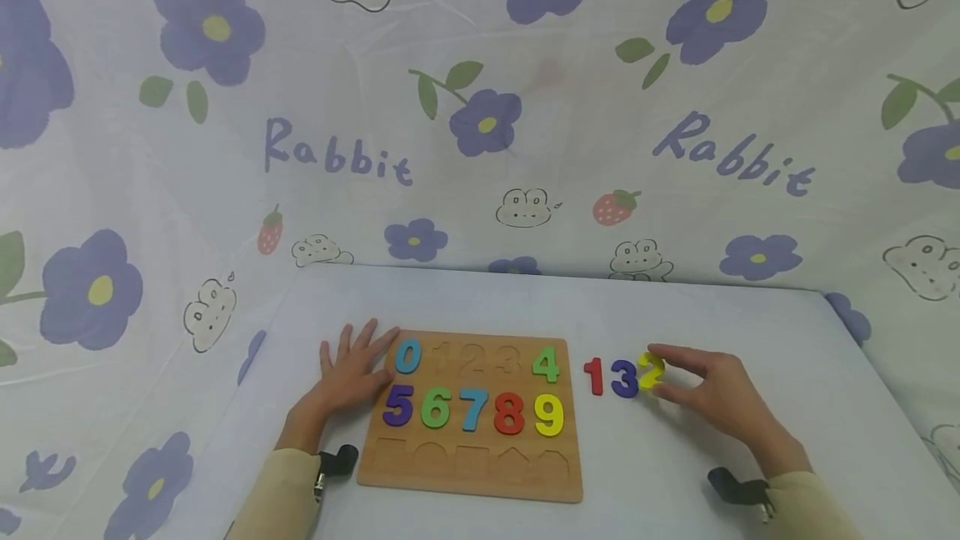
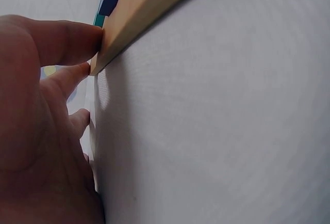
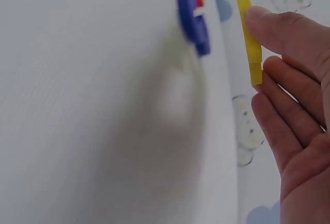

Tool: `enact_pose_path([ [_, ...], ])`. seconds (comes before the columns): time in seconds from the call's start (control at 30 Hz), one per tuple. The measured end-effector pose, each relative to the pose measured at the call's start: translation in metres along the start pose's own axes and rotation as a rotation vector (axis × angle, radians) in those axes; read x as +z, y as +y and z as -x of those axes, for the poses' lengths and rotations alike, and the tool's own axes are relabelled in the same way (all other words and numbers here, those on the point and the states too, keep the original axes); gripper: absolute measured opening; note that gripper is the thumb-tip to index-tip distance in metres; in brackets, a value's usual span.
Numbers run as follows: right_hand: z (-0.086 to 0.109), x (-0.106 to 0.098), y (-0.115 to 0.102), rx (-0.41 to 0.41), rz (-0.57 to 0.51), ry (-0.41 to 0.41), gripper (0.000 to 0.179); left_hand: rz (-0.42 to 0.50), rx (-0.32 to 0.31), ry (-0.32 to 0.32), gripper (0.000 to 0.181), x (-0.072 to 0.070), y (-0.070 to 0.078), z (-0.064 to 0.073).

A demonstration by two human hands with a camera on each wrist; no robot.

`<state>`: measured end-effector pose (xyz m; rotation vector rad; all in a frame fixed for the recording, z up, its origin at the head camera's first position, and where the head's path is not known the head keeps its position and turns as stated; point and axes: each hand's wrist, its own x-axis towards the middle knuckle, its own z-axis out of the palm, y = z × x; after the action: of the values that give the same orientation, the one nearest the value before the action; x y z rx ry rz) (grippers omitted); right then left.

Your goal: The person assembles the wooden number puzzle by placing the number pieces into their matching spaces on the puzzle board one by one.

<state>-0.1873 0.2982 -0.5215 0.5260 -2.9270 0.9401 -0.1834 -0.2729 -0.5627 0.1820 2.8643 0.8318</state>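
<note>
My right hand (image 1: 726,394) pinches a yellow number 2 (image 3: 252,48) between thumb and fingertips. In the right wrist view it is seen edge-on, raised above the white table. Just left of it lie a purple number 3 (image 1: 625,379) and a red number 1 (image 1: 595,377). My left hand (image 1: 348,375) is spread at the left side of a wooden number board (image 1: 468,482), thumb and index fingertip at its edge. On the board's top row are a blue 0 (image 1: 408,356) and a green 4 (image 1: 547,365), with bare outlines of 1, 2, 3 between them.
The board's middle row holds colored digits 5 to 9, among them a red 8 (image 1: 509,413). Several shape outlines run along its lower row. Behind the white table (image 1: 645,482) hangs a flower-patterned cloth (image 1: 585,132). Dark wrist devices sit on both sleeves.
</note>
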Motion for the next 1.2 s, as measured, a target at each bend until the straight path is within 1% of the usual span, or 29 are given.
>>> enact_pose_path([
  [0.1, -0.003, 0.000, -0.013, -0.030, 0.013, 0.014, 0.061, 0.019, -0.003, -0.003, 0.073, -0.003, 0.004, 0.002],
  [0.3, -0.016, 0.004, -0.036, -0.082, 0.005, 0.036, 0.062, 0.025, 0.021, 0.023, 0.072, 0.000, 0.000, 0.002],
  [0.53, -0.036, 0.013, -0.060, -0.158, -0.003, 0.058, 0.059, -0.002, -0.006, -0.020, 0.073, -0.002, 0.000, -0.001],
  [0.6, -0.041, 0.016, -0.068, -0.172, -0.020, 0.060, 0.058, -0.004, -0.005, -0.013, 0.073, -0.001, 0.000, -0.001],
  [0.73, -0.050, 0.023, -0.083, -0.185, -0.058, 0.052, 0.059, -0.001, -0.007, -0.012, 0.072, -0.002, 0.001, 0.001],
  [0.87, -0.058, 0.032, -0.100, -0.200, -0.086, 0.043, 0.058, 0.010, 0.008, -0.008, 0.072, 0.000, -0.004, -0.001],
  [0.97, -0.064, 0.038, -0.113, -0.197, -0.103, 0.030, 0.057, 0.018, 0.025, 0.008, 0.072, 0.003, -0.008, -0.002],
  [1.1, -0.072, 0.048, -0.128, -0.190, -0.134, 0.006, 0.058, 0.009, 0.018, 0.006, 0.073, 0.005, -0.009, -0.003],
  [1.2, -0.078, 0.055, -0.138, -0.211, -0.161, 0.002, 0.057, 0.007, 0.014, 0.005, 0.073, 0.005, -0.009, -0.004],
])
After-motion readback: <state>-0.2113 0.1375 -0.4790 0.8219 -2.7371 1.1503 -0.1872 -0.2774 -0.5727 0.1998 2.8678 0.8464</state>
